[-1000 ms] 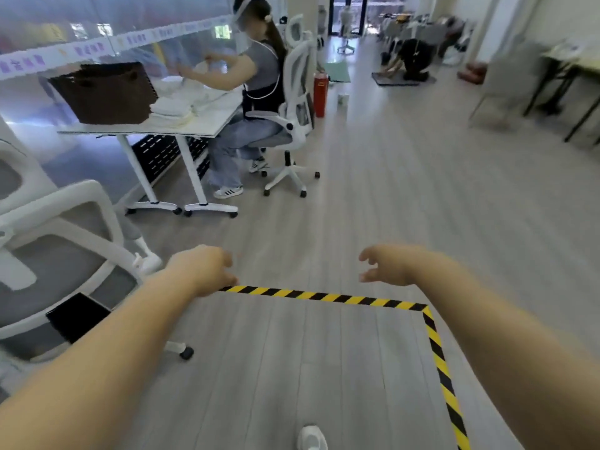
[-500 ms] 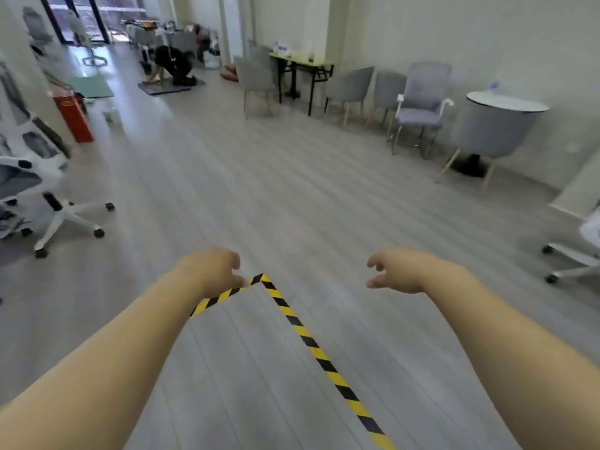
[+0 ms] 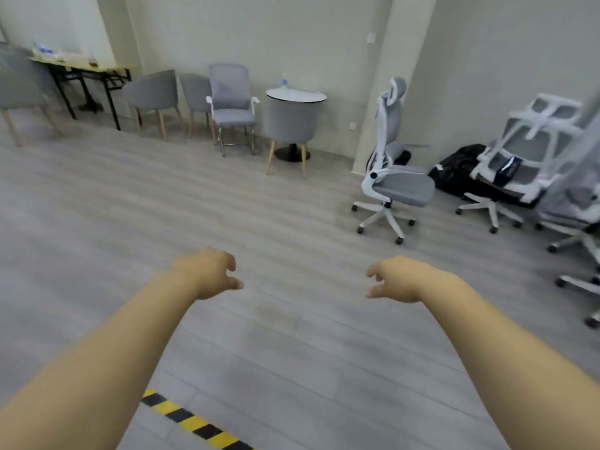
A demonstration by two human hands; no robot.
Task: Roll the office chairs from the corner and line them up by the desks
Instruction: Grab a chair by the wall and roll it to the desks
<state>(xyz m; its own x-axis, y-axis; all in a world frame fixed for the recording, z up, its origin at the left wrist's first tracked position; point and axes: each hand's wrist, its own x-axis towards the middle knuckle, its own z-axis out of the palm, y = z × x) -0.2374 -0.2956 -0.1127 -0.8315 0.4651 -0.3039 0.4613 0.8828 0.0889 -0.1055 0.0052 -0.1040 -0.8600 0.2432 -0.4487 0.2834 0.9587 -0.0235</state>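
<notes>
Several white-framed grey office chairs on castors stand in the right-hand corner. The nearest one (image 3: pixel 394 177) is seen side-on, with its headrest up. A second chair (image 3: pixel 526 164) stands behind it to the right, and more chairs (image 3: pixel 581 219) crowd the right edge, partly cut off. My left hand (image 3: pixel 207 272) and my right hand (image 3: pixel 394 279) hang in mid-air over the bare floor, fingers loosely curled and holding nothing. Both hands are well short of the chairs.
Along the far wall stand grey upholstered chairs with wooden legs (image 3: pixel 156 95), a grey armchair with a metal frame (image 3: pixel 232 105), a small round table (image 3: pixel 295 94) and a folding table (image 3: pixel 84 68). A black bag (image 3: pixel 457 170) lies by the corner. Yellow-black floor tape (image 3: pixel 191 420) runs at the bottom.
The view has swung right, from the desk and seated person, across the open floor, to the corner with the office chairs. Both hands stay raised and hold nothing.
</notes>
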